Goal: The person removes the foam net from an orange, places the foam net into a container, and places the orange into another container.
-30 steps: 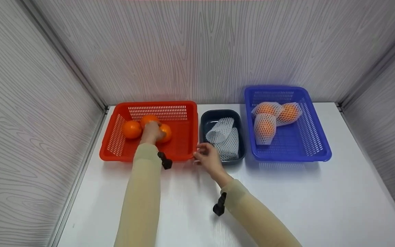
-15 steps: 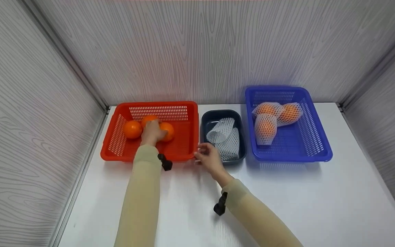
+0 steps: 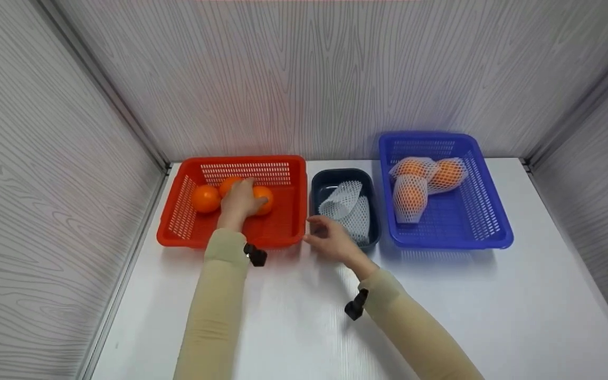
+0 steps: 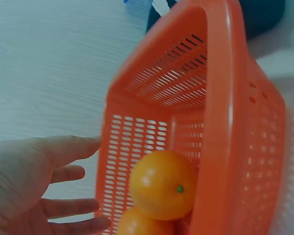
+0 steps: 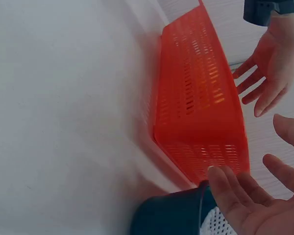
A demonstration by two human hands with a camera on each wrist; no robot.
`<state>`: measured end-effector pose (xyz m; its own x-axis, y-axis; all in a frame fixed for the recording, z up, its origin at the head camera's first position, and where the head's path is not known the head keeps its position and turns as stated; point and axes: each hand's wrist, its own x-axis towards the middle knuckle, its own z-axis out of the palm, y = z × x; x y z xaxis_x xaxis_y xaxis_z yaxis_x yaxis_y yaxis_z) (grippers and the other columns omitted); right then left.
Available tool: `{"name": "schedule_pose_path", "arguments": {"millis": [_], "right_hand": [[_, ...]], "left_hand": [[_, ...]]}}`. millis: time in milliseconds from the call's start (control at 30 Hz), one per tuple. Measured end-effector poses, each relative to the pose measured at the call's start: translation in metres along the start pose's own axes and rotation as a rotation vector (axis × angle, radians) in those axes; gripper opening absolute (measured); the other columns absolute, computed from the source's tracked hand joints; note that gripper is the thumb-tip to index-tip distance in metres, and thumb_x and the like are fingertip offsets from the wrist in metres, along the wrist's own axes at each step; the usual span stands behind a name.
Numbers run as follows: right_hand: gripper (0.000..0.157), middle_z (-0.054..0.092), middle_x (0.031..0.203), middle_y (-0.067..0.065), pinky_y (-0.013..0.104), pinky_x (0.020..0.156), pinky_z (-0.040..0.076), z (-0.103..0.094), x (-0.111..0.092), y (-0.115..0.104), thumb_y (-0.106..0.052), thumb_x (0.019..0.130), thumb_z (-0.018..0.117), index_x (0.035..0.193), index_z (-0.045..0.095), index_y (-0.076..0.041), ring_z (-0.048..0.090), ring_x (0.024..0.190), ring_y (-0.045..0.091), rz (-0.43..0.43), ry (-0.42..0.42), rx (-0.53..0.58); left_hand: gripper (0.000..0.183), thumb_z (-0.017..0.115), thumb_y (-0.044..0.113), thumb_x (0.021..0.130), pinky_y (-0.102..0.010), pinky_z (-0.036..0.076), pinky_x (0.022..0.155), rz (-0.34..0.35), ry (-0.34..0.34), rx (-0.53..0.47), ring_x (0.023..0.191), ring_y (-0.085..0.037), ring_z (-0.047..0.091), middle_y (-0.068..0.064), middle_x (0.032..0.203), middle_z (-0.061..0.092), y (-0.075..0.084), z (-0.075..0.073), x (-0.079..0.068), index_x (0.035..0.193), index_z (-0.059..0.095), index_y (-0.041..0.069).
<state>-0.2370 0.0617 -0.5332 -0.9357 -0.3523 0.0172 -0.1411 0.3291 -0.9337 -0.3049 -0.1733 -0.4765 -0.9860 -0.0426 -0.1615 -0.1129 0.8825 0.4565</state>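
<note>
Over the red basket (image 3: 306,198), my left hand (image 3: 240,199) hovers with fingers spread, its thumb overlapping the right-hand orange (image 3: 267,209). A second orange (image 3: 205,199) lies to the left, and a third orange (image 3: 228,184) shows partly behind the hand. In the left wrist view the fingers (image 4: 71,205) are straight, with nothing between them. My right hand (image 3: 335,241) is by the front left corner of the dark blue bin (image 3: 371,186), fingers loosely extended towards the red basket and holding nothing. Two white foam net sleeves (image 3: 342,198) lie in the bin.
To the right stands a blue basket (image 3: 494,203) with several net-wrapped oranges (image 3: 410,199). All three containers line up along the back wall (image 3: 335,79) on a white table (image 3: 293,316). Side walls flank it left and right.
My left hand has shifted slightly right over the oranges, fingers more spread. The right hand has moved a little to the right, with its fingers opening from thumb.
</note>
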Motion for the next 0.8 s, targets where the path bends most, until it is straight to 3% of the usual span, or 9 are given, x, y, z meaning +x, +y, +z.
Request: {"name": "schedule_pose_path", "arguments": {"millis": [200,400,667,800], "right_hand": [[0.05,0.052,0.114,0.017,0.035,0.075,0.05,-0.029,-0.009,-0.008,-0.018,0.082,0.067,0.128,0.049,-0.006,0.057,0.097,0.027,-0.004,-0.033,-0.033],[0.051,0.049,0.12,0.02,0.037,0.077,0.049,-0.064,-0.018,-0.014,-0.018,0.083,0.067,0.13,0.048,-0.012,0.055,0.103,0.031,-0.037,-0.008,-0.013],[0.05,0.046,0.121,0.023,0.041,0.081,0.047,-0.108,-0.037,-0.045,-0.007,0.086,0.061,0.132,0.042,0.0,0.053,0.105,0.035,-0.024,0.042,-0.003],[0.049,0.045,0.119,0.024,0.04,0.082,0.047,-0.128,-0.04,-0.045,-0.005,0.087,0.06,0.132,0.041,0.002,0.052,0.106,0.036,-0.017,0.073,0.0]], "left_hand": [[0.064,0.064,0.035,0.083,-0.055,0.034,0.092,0.052,0.028,-0.005,0.116,-0.034,0.042,-0.015,0.134,0.041,0.015,-0.003,-0.014,0.137,0.039,0.012],[0.063,0.066,0.036,0.081,-0.053,0.035,0.093,0.117,0.078,-0.026,0.113,-0.031,0.043,-0.012,0.132,0.041,0.029,0.0,-0.031,0.135,0.042,0.015],[0.061,0.068,0.038,0.079,-0.047,0.041,0.089,0.23,0.125,-0.058,0.106,-0.026,0.047,-0.009,0.127,0.045,0.046,0.015,-0.052,0.131,0.046,0.018],[0.06,0.069,0.04,0.078,-0.046,0.042,0.088,0.282,0.148,-0.062,0.105,-0.023,0.048,-0.006,0.124,0.047,0.053,0.024,-0.062,0.13,0.047,0.018]]}}
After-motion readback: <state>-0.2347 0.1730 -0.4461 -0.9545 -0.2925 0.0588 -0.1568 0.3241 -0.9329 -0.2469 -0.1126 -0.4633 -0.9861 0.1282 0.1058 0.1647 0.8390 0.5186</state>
